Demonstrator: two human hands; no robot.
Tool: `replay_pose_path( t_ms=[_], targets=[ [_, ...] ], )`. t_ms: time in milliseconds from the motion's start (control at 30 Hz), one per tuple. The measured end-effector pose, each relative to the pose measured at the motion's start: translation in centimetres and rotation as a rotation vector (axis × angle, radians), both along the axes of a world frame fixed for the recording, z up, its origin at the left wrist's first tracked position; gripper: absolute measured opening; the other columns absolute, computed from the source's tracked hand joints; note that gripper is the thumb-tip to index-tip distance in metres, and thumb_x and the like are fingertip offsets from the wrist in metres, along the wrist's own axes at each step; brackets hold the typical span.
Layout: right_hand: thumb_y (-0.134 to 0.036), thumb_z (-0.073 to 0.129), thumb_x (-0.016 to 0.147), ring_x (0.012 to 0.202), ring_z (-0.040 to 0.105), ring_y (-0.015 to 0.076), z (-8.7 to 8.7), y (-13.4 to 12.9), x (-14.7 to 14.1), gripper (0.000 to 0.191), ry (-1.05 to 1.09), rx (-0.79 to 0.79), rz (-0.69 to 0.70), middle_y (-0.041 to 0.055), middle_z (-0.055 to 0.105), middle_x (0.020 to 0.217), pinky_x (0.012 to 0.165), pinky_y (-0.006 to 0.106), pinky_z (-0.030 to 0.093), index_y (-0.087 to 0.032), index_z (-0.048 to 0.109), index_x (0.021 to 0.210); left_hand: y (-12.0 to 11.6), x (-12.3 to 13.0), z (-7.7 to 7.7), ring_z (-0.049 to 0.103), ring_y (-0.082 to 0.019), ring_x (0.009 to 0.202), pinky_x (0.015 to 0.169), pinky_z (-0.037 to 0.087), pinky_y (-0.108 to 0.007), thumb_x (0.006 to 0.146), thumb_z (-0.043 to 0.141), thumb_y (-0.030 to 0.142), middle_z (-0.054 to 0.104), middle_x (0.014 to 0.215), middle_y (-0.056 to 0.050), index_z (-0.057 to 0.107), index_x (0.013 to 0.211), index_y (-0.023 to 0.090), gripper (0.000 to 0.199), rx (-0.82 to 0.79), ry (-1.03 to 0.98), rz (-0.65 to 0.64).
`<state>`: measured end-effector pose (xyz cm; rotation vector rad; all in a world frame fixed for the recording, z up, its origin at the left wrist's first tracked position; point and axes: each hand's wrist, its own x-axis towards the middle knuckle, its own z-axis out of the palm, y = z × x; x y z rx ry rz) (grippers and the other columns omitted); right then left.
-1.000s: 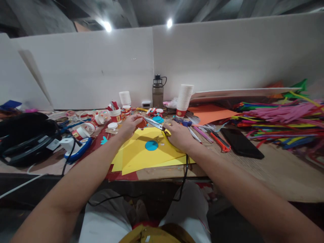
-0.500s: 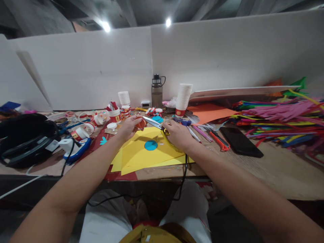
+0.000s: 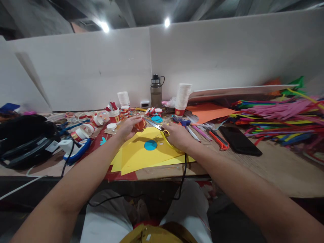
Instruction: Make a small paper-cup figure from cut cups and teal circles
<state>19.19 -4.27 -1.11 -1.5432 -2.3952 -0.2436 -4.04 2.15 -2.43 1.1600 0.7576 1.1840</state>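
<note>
Item: orange paper piece (image 3: pixel 140 124), pinched in our left hand (image 3: pixel 128 128) above the far edge of the yellow paper sheets (image 3: pixel 141 153). Our right hand (image 3: pixel 178 135) grips yellow-handled scissors (image 3: pixel 160 128), blades pointing at the piece. A blue paper disc (image 3: pixel 151 145) lies on the sheets, near the table's (image 3: pixel 278 168) front edge.

Countable items on the bench (image 3: pixel 278 168):

- Hands: two, the left hand (image 3: pixel 128 128) and the right hand (image 3: pixel 178 135).
- Scissors (image 3: pixel 158 127): one pair, yellow-handled.
- Water bottle (image 3: pixel 156 91): one.
- Stacks of white paper cups: two, a tall stack (image 3: pixel 183 98) and a short stack (image 3: pixel 123 98).
- Black phone (image 3: pixel 240 140): one.
- Orange utility knife (image 3: pixel 219 140): one.
- Blue paper disc (image 3: pixel 151 145) lying on the yellow sheets (image 3: pixel 136 155): one.
- Orange sheet (image 3: pixel 210 112): one.
- Pipe cleaners (image 3: pixel 278 116): too many to count.
</note>
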Motion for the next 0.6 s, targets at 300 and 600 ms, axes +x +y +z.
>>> replay_pose_path(
  t_ms=[300, 600],
  targets=[
    [-0.030, 0.058, 0.087, 0.099, 0.062, 0.0221, -0.78, 0.77, 0.51, 0.042, 0.207, -0.022, 0.008, 0.0099, 0.068, 0.115, 0.081, 0.028, 0.045, -0.023, 0.060, 0.128, -0.18, -0.22, 0.52, 0.061, -0.014, 0.059, 0.047, 0.047, -0.024, 0.065, 0.074, 0.024, 0.060, 0.067, 0.002, 0.057, 0.084, 0.017, 0.026, 0.004, -0.028, 0.024],
    [-0.028, 0.059, 0.084, 0.094, 0.061, 0.0214, -0.56, 0.33, 0.38, 0.048, 0.146, -0.001, -0.003, 0.0112, 0.062, 0.120, 0.076, 0.028, 0.044, -0.024, 0.057, 0.131, 0.12, -0.27, 0.49, 0.058, -0.011, 0.057, 0.047, 0.047, -0.023, 0.065, 0.073, 0.023, 0.059, 0.069, 0.003, 0.058, 0.086, 0.017, 0.027, 0.029, -0.045, 0.083]
  ],
)
